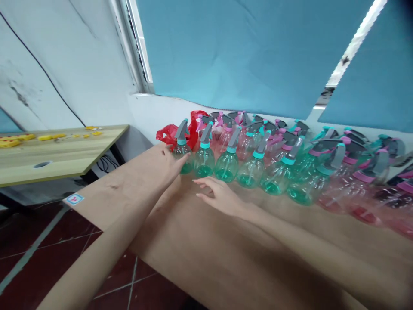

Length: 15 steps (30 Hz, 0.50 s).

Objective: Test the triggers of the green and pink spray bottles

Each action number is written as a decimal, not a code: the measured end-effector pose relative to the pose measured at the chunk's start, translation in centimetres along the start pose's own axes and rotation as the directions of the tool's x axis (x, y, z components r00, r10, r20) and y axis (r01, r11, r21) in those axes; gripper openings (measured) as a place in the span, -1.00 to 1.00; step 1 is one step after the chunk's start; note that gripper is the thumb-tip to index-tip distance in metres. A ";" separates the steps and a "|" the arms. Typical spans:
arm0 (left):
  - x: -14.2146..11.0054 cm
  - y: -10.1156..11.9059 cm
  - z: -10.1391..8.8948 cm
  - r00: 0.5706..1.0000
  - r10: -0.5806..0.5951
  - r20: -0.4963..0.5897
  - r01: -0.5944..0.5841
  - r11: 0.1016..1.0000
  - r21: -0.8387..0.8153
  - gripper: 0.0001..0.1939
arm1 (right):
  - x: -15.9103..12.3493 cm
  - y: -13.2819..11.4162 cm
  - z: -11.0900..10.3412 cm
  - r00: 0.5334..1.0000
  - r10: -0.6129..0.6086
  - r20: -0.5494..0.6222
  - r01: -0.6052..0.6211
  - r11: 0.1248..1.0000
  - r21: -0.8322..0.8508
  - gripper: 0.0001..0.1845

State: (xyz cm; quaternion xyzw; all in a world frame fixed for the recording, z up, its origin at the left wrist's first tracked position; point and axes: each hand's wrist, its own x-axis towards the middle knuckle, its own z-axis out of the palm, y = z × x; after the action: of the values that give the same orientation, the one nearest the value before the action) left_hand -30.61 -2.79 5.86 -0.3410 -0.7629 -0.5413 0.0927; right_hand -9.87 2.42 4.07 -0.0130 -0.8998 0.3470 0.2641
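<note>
My left hand (168, 167) is at the left end of a row of clear spray bottles, closed against the near left side of a green-tinted spray bottle (182, 150). Its thumb lies across the front of that bottle, while the fingertips are partly hidden. The bottle stands upright, with a grey trigger head and a turquoise collar. My right hand (219, 194) hovers over the brown tabletop (193, 241), in front of a second green spray bottle (204, 161) and a third one (226, 165). Its fingers are loosely bent and apart, with nothing in them.
More green bottles (274, 178) and pink bottles (368, 206) crowd the table along the wall to the right. A red plastic bag (193, 129) sits behind the row. Yellow pieces (19, 138) lie on another table (64, 159) at left. A sticker (75, 199) marks the near corner.
</note>
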 end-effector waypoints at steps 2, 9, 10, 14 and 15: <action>0.6 0.0 0.5 1.000 0.013 0.000 -0.013 1.000 0.006 -0.43 | -0.5 -0.1 -0.1 1.000 -0.020 0.006 0.020 1.000 -0.022 -0.62; 1.2 0.2 -0.2 0.999 0.006 0.038 -0.006 1.000 0.018 -0.56 | -2.8 0.0 -0.6 0.999 -0.016 0.033 0.017 1.000 -0.020 -0.63; 0.9 0.6 -0.7 0.999 -0.010 0.043 0.009 0.999 0.032 -0.56 | -3.2 0.1 -0.7 0.999 -0.009 0.039 0.010 1.000 -0.024 -0.64; -1.6 3.0 -3.2 0.994 -0.037 0.107 0.027 0.995 0.093 -0.54 | -4.6 0.2 -0.9 0.998 0.049 0.031 -0.048 0.998 -0.041 -0.63; -2.6 3.8 -3.8 0.991 -0.026 0.128 0.013 0.994 0.104 -0.54 | -4.8 0.3 -0.9 0.997 0.071 0.016 -0.070 0.997 -0.040 -0.61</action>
State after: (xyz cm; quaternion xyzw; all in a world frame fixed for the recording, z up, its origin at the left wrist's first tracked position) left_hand -27.13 -6.55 8.91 -0.3627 -0.7975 -0.4789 0.0552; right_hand -5.36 2.21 2.21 -0.0469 -0.9077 0.3386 0.2433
